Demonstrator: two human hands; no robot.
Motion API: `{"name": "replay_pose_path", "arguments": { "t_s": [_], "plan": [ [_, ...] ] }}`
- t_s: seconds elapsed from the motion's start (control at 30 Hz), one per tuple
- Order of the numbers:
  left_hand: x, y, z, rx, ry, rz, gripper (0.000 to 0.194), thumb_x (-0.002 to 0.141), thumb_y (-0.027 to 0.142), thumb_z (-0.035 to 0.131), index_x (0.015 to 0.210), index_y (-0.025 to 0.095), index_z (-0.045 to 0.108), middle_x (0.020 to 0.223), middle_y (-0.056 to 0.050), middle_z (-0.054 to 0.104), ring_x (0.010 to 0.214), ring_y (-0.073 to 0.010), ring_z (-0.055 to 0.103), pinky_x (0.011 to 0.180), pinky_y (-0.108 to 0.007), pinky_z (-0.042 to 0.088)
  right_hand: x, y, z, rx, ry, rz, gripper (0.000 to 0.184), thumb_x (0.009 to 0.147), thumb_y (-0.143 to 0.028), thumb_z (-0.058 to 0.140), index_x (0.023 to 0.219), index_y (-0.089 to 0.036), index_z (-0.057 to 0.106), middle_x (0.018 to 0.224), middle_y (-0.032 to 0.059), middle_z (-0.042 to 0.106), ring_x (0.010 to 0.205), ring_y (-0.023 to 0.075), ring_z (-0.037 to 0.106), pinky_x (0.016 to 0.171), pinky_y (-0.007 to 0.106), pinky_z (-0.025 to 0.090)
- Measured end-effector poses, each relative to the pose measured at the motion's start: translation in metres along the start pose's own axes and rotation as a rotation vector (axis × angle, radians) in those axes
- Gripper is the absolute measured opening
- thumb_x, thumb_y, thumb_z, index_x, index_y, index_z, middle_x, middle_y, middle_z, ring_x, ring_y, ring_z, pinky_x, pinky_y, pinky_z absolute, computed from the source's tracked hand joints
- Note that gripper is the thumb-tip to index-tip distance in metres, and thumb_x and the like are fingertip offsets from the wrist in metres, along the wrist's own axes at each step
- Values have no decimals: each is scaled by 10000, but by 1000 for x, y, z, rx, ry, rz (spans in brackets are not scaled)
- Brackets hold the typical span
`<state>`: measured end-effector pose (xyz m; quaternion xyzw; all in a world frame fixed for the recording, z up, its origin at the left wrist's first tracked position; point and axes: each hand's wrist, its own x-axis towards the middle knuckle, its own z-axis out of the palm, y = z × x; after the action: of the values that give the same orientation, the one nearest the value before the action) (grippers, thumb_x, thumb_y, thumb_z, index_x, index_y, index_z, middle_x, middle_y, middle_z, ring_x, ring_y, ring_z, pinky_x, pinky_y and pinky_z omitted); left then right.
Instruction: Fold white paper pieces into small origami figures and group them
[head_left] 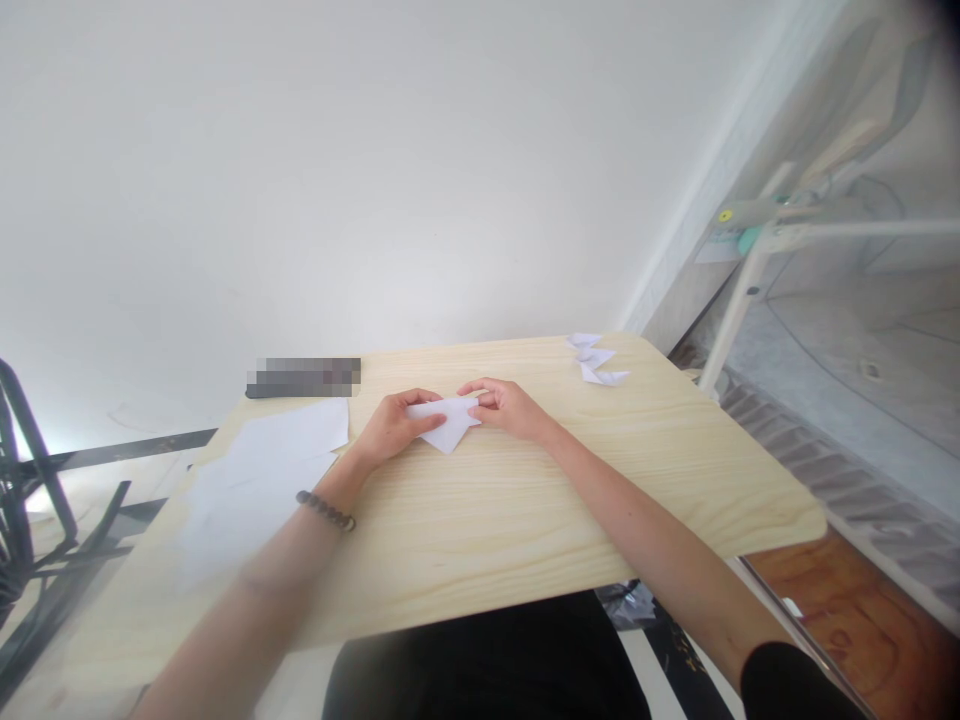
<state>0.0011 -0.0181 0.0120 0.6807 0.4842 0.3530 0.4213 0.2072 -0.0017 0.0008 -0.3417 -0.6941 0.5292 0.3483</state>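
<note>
Between my two hands, a folded white paper (450, 425) is held just over the middle of the table, with a pointed corner facing me. My left hand (394, 428) pinches its left side, thumb lying across the front. At the paper's right edge, my right hand (510, 408) grips a small corner between thumb and fingers. Several folded white paper pieces with pointed ends (596, 358) lie in a short column toward the table's back right. Flat white sheets (262, 480) are spread on the left, partly covered by my left forearm.
The pale wooden table (480, 560) stands against a white wall. A dark, blurred-out object (304, 378) lies at its back left edge. On the right is a white metal frame (739, 320); a black metal frame (37, 460) stands at the left.
</note>
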Motion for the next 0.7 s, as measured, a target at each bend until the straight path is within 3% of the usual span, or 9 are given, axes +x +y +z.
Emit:
{"name": "replay_pose_path", "arguments": {
  "t_s": [0.1,0.3,0.47,0.7],
  "plan": [
    [1,0,-1,-19,-23,-8,389,603,418,636,884,152,594,841,-34,614,694,-150,549,601,-239,421,-2,-2,-6,9,-86,20,412,695,-145,504,1107,-151,487,708,1,632,656,102,582,637,223,446],
    [0,1,-2,-36,-54,-55,410,592,420,647,899,152,593,771,-31,609,645,-145,542,558,-234,407,-3,1,-14,116,-186,76,472,689,-116,488,1159,-140,457,778,20,646,731,122,601,744,287,456],
    [-1,1,-1,-26,-49,-49,416,585,427,650,892,150,600,791,-36,615,665,-154,548,577,-242,412,-4,-2,-11,189,-166,102,410,701,-162,513,1111,-143,504,867,39,639,749,125,599,735,292,472],
    [-1,1,0,15,-24,-27,397,601,437,639,876,153,596,781,-23,616,664,-147,546,575,-229,406,-1,3,2,27,-51,78,252,694,-329,576,849,-134,613,770,32,638,676,133,607,629,256,500]
  ]
}}
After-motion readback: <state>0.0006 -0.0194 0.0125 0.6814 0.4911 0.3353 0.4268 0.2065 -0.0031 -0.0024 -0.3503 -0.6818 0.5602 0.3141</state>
